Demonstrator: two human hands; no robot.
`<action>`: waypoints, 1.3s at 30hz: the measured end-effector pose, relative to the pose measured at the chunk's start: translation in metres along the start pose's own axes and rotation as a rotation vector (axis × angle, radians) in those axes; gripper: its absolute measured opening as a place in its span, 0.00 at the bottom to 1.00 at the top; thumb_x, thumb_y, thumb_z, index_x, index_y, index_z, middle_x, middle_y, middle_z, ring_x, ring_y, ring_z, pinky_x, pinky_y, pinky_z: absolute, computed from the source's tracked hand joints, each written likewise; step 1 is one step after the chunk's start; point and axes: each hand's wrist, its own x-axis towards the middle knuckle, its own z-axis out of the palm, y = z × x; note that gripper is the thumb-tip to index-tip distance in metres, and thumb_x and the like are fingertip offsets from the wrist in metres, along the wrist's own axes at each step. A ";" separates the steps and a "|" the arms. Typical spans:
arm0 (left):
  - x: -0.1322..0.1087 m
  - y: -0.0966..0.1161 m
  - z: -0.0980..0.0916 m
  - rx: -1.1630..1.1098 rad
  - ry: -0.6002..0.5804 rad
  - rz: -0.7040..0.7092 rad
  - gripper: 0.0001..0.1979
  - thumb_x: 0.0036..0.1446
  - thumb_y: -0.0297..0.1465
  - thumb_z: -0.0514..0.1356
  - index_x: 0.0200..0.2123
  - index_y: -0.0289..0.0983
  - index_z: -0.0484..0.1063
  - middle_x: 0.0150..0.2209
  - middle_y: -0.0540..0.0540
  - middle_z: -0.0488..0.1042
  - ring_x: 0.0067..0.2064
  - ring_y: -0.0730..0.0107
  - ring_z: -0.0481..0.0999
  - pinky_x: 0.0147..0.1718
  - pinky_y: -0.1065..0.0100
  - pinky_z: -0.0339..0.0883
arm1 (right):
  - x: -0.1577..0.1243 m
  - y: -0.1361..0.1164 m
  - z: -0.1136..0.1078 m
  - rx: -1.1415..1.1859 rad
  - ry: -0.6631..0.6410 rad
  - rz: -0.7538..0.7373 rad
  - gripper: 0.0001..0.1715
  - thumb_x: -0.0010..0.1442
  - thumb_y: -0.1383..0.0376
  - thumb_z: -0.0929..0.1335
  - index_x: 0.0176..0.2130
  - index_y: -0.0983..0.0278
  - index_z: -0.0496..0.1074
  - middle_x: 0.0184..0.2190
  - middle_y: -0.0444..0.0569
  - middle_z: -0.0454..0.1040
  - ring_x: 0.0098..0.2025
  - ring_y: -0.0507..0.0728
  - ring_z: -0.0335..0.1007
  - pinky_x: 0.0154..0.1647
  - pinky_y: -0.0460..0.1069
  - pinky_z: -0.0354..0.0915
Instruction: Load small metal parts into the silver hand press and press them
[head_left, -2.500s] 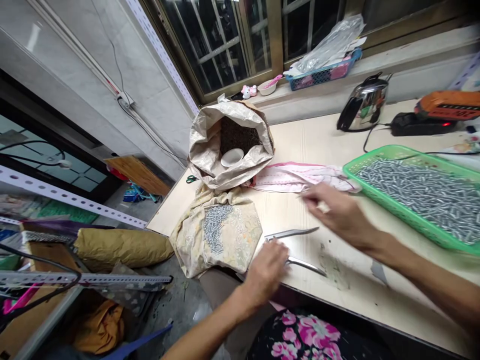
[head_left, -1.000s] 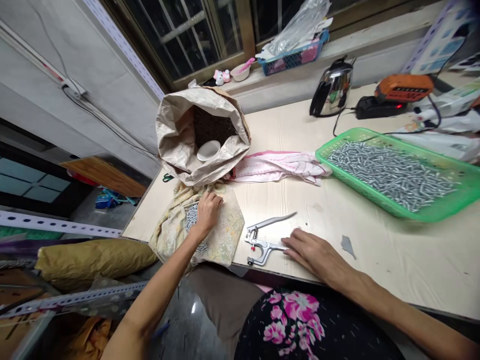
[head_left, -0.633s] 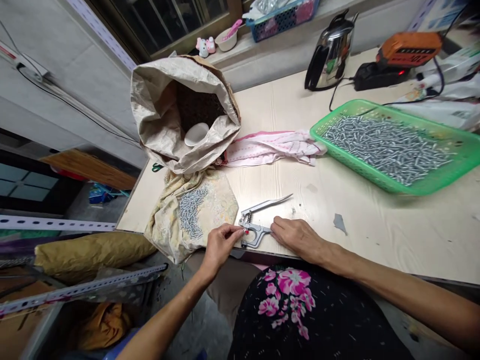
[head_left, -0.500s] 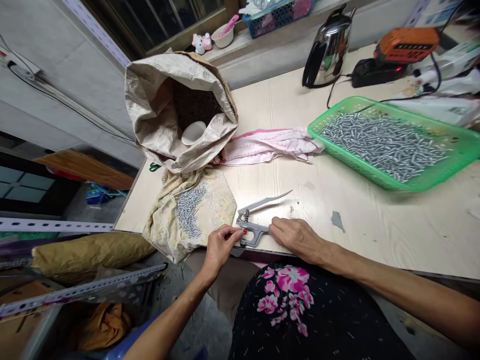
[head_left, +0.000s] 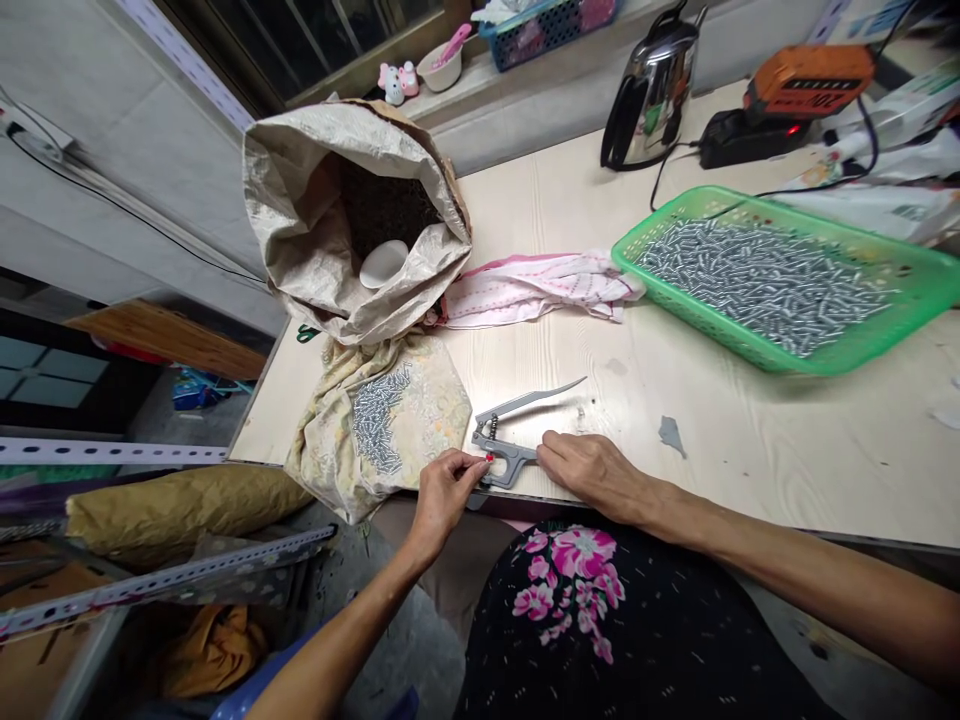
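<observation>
Silver-grey metal hand pliers (head_left: 513,463) lie just below frame centre on pale wood-grain counter (head_left: 757,440). Right hand (head_left: 589,465) grasps their lower handle. Left hand (head_left: 444,490): fingertips pinched at red tip (head_left: 490,457); contents cannot be told.

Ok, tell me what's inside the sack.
Inside the sack are a white dish and, behind it, a dark brown mass too dim to identify. The sack's folded front and sides cover its lower part, so whatever lies deeper, or under the dish, cannot be seen.
</observation>
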 end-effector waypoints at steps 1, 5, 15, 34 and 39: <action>0.001 0.001 0.000 0.023 -0.005 0.000 0.11 0.55 0.37 0.61 0.28 0.37 0.79 0.28 0.47 0.78 0.31 0.68 0.75 0.31 0.71 0.65 | -0.001 0.000 0.002 0.002 -0.005 0.007 0.12 0.65 0.77 0.58 0.33 0.64 0.63 0.31 0.47 0.65 0.28 0.53 0.57 0.25 0.50 0.51; 0.005 0.004 -0.002 0.106 -0.050 0.005 0.11 0.54 0.35 0.61 0.27 0.36 0.79 0.27 0.47 0.78 0.30 0.69 0.74 0.31 0.71 0.64 | -0.003 0.002 0.009 0.017 -0.020 0.041 0.11 0.65 0.76 0.58 0.34 0.64 0.63 0.31 0.46 0.65 0.28 0.53 0.57 0.24 0.50 0.49; 0.020 0.008 -0.009 0.242 -0.267 -0.135 0.16 0.51 0.40 0.60 0.27 0.33 0.79 0.23 0.48 0.76 0.28 0.69 0.72 0.27 0.72 0.59 | -0.003 0.004 0.017 0.077 -0.069 0.060 0.10 0.65 0.74 0.59 0.34 0.65 0.64 0.33 0.48 0.67 0.26 0.51 0.55 0.25 0.49 0.47; 0.022 0.006 -0.010 0.266 -0.273 -0.177 0.17 0.52 0.42 0.60 0.26 0.32 0.77 0.19 0.51 0.69 0.24 0.71 0.67 0.25 0.71 0.55 | 0.013 0.035 -0.024 0.031 -0.191 0.233 0.42 0.56 0.49 0.70 0.60 0.68 0.59 0.48 0.60 0.70 0.50 0.68 0.62 0.57 0.69 0.51; 0.003 0.012 -0.003 0.440 -0.074 0.065 0.12 0.59 0.37 0.60 0.31 0.34 0.76 0.31 0.45 0.75 0.35 0.63 0.75 0.36 0.65 0.67 | 0.010 0.027 -0.026 0.064 -0.174 0.217 0.39 0.58 0.55 0.70 0.61 0.68 0.57 0.44 0.57 0.71 0.46 0.65 0.62 0.51 0.62 0.57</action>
